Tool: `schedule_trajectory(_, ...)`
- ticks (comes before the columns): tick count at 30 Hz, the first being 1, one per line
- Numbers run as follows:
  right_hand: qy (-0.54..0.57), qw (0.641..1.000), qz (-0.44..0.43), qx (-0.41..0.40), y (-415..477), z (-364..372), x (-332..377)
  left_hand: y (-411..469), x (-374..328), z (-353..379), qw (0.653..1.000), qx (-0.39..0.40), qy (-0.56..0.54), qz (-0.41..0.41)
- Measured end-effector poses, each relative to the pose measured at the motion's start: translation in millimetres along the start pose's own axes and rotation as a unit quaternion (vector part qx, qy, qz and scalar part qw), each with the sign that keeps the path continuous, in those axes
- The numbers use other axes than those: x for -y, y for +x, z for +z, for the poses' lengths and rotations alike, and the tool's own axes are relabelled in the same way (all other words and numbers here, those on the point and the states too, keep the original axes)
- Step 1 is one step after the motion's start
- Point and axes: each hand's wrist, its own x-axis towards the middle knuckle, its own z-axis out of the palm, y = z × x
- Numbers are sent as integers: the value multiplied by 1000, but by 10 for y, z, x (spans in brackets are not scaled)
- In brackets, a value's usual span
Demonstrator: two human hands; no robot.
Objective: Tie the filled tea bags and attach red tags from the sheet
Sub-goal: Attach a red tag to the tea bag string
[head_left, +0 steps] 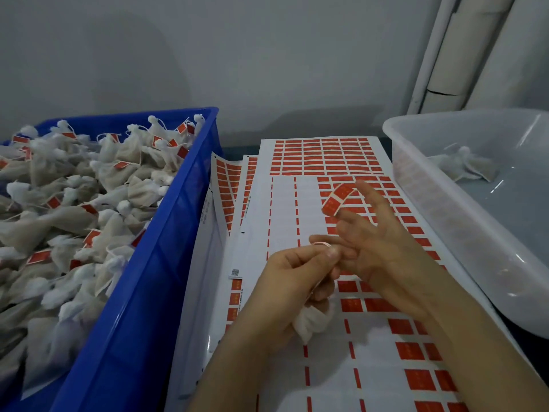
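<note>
Left hand point(292, 273): pinches string; tea bag point(310, 322) hangs beneath, mostly hidden by palm.
Right hand point(375, 243): fingers spread, red tag strip point(337, 200) stuck to fingertip, above tag sheet point(285, 203).
String: barely discernible.

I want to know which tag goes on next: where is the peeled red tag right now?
In the head view the peeled red tag curls off a fingertip of the right hand, right of centre above the tag sheet.
</note>
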Motion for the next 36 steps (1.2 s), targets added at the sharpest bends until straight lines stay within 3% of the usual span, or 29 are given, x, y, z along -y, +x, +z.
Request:
schedule_trajectory(14, 32, 999, 9, -2, -85, 25, 49, -9, 20, 15, 999, 4, 31, -2)
schedule_trajectory(20, 75, 995, -3, -62, -119, -19, 148, 23, -19, -36, 991, -108, -74, -8)
schedule_trajectory(24, -85, 994, -24, 57, -276, 208, 255, 68, 76, -26, 975, -215, -29, 48)
schedule_trajectory(27, -202, 971, -58, 112, -362, 429, 195, 76, 162, -55, 974, -205, -12, 99)
schedule_trajectory(32, -310, 946, -53, 76, -401, 527, 114, 109, 106, -157, 977, -169, 1, 127)
schedule_trajectory(36, -390, 919, -46, 42, -368, 534, 100, 127, 148, -40, 959, -252, -16, 127)
